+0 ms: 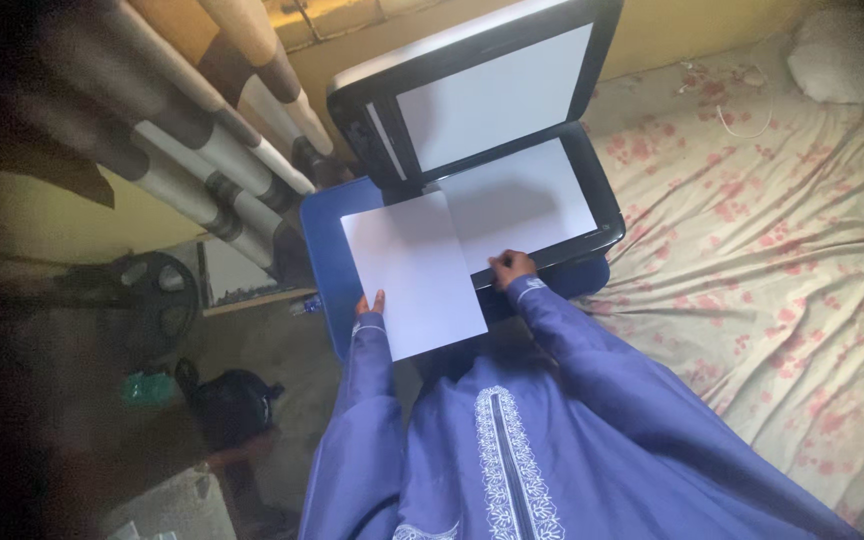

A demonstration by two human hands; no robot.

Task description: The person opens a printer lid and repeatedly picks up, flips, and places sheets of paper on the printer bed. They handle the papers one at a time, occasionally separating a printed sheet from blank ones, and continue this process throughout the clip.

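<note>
A person in a blue-violet garment with white embroidery down the front stood over a flatbed scanner [607, 215] whose lid [472, 85] was raised, its white underside facing the camera. The scanner rested on a blue stool [324, 240], with its right end reaching over the edge of the bed [772, 260]. A white sheet of paper [414, 272] lay tilted over the front left corner of the scanner, hanging past the front edge of the stool toward the person. The left hand [370, 303] held this sheet at its lower left edge, fingers on top of the paper and closed on it. The right hand [510, 268] was at the sheet's right edge, beside the scanner's front rim, fingers curled; whether it gripped the paper or only touched it could not be told. A second white sheet [527, 200] lay flat on the scanner glass, just beyond the held sheet. The bed to the right carried a cream cover with a pink flower pattern, wrinkled, with a pillow [842, 60] at its far corner. A striped curtain [202, 120] hung at the left. A dark bag [237, 400] sat on the floor below it.
</note>
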